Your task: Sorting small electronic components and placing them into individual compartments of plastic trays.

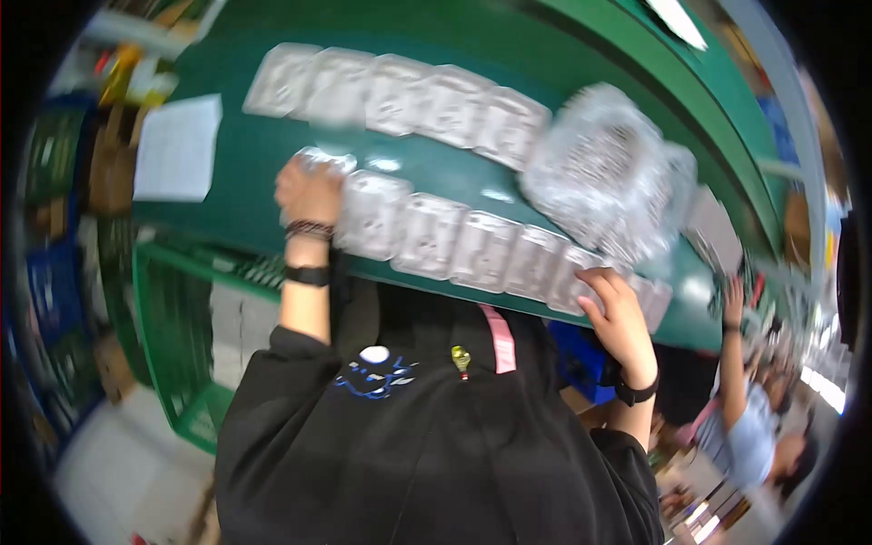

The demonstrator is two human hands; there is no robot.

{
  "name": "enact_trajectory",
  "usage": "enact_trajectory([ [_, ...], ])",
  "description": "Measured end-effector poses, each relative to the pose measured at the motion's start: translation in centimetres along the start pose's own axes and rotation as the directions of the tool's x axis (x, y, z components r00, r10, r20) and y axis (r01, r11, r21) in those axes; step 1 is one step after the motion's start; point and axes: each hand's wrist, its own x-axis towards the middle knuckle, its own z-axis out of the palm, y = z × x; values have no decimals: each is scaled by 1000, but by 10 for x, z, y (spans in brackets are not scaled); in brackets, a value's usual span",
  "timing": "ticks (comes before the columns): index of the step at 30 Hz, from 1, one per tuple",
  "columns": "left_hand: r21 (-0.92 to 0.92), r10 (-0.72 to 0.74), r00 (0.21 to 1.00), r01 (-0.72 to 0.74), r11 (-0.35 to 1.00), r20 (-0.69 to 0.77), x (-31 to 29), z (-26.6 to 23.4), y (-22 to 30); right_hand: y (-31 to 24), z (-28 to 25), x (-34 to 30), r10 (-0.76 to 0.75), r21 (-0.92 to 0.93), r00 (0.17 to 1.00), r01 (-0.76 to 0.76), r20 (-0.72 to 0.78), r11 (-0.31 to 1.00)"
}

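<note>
My left hand [311,189] is curled at the left end of the near row, closed on a shiny clear plastic piece [329,161] that looks like a tray; its fingertips are blurred. To its right lie several clear plastic trays [430,234] with small parts in their hollows, edge to edge along the table's near side. My right hand [619,316] reaches over the right part of this row, thumb and fingers apart, beside a tray [570,280]. Whether it touches that tray I cannot tell. A second row of similar trays [397,94] lies farther back.
A clear plastic bag [599,168] full of small parts stands on the green table [445,173], right of the far row. A white sheet [179,148] lies at the left. Below it stands a green crate [168,363]. Another person's hand [733,300] reaches the table at the right.
</note>
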Motion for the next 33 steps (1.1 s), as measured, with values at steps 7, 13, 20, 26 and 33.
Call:
enact_trajectory([
  [7,-680,258,939,-342,649,-225,9,-39,139,93,30,-75,258,162,958,-237,-124,958],
  [13,-715,709,667,-610,342,-230,-20,-59,343,136,38,-98,131,158,983,-110,-130,981],
  [20,-359,727,677,-654,666,117,37,-30,421,217,21,-143,296,120,946,-280,-135,952],
  [26,-132,612,786,-600,789,82,25,13,419,274,21,-168,546,384,712,-400,-441,832],
  [33,-293,556,812,-495,818,179,31,22,414,315,44,-184,508,311,656,-402,-559,861],
])
